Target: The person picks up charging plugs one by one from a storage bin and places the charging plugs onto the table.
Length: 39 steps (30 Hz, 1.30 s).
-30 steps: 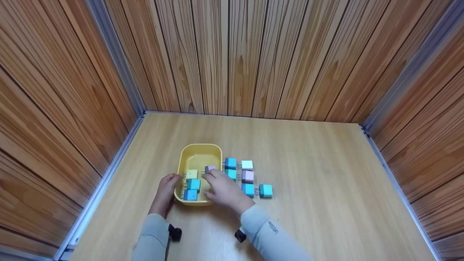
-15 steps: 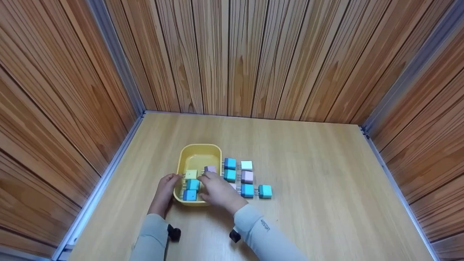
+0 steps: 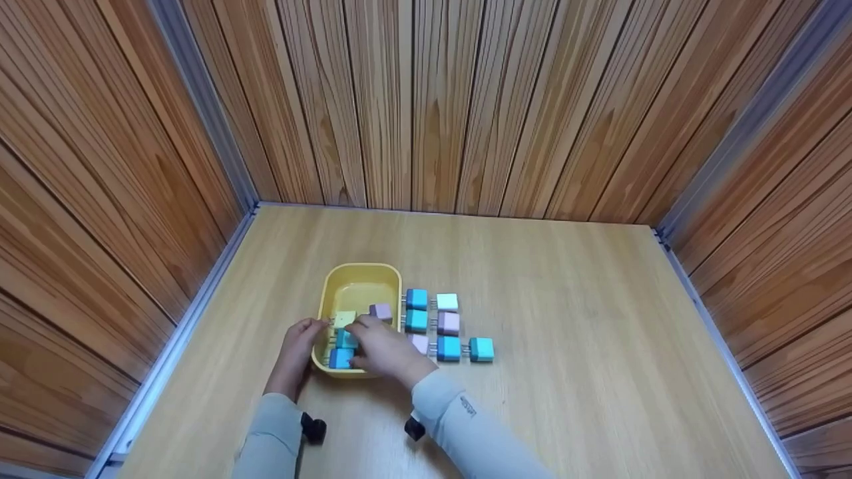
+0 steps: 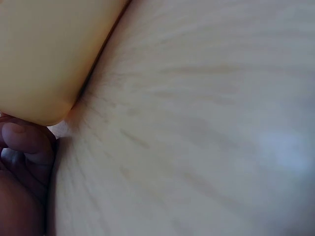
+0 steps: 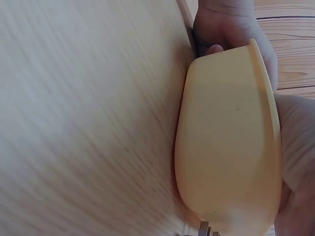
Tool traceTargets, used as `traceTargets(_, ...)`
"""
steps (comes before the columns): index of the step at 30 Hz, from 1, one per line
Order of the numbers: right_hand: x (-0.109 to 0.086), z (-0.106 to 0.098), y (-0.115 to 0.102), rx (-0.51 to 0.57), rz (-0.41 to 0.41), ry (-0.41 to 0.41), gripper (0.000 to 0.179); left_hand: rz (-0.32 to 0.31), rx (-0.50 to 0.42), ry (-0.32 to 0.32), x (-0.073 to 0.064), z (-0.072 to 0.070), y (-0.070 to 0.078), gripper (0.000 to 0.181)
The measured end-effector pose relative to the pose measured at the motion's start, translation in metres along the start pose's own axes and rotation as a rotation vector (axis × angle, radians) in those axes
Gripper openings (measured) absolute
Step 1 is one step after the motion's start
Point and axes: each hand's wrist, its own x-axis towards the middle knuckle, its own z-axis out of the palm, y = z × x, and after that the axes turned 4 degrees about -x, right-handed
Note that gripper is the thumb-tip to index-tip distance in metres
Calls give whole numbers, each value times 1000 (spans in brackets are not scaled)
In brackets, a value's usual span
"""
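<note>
My left hand (image 3: 296,349) grips the left side of a yellow plastic tub (image 3: 359,267), its curled fingers (image 4: 24,137) showing against the tub's underside in the left wrist view. Inside stand cube-shaped charger plugs: yellow (image 3: 345,319), teal (image 3: 344,338), blue (image 3: 341,358) and purple (image 3: 381,311). My right hand (image 3: 386,352) reaches over the right rim, fingertips right at the teal and blue plugs. Its finger pads are hidden, and I cannot tell whether they pinch a plug. In the right wrist view its palm (image 5: 298,142) lies over the rim.
Right of the tub, several charger plugs stand in rows on the wooden table (image 3: 566,332), among them a white plug (image 3: 447,302), a lilac plug (image 3: 448,323) and a teal plug (image 3: 481,349) farthest right. Wood-panelled walls (image 3: 432,100) enclose the table.
My right hand has moved left inside the tub, from beside the purple plug to the teal and blue ones, uncovering a pink plug on the table. My left hand keeps its grip.
</note>
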Motion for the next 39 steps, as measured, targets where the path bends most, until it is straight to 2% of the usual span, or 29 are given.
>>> traceTargets(7, 5, -2, 0, -11, -5, -46, 65, 11, -5, -7, -2, 1, -2, 42)
traceTargets(11, 9, 2, 2, -89, -54, -19, 61, 56, -25, -6, -2, 2, -5, 44)
traceTargets(14, 11, 6, 4, -124, -68, 7, 57, 66, -25, 0, 1, 4, -8, 43)
traceTargets(21, 16, 6, 4, -80, -26, -15, 54, 45, 6, 23, 1, 3, -4, 40)
traceTargets(32, 19, 7, 0, -80, -15, -12, 52, -5, 4, 4, -2, 0, -3, 43)
traceTargets(39, 22, 6, -2, -155, -4, -18, 50, 10, -18, 4, 0, 2, -3, 39)
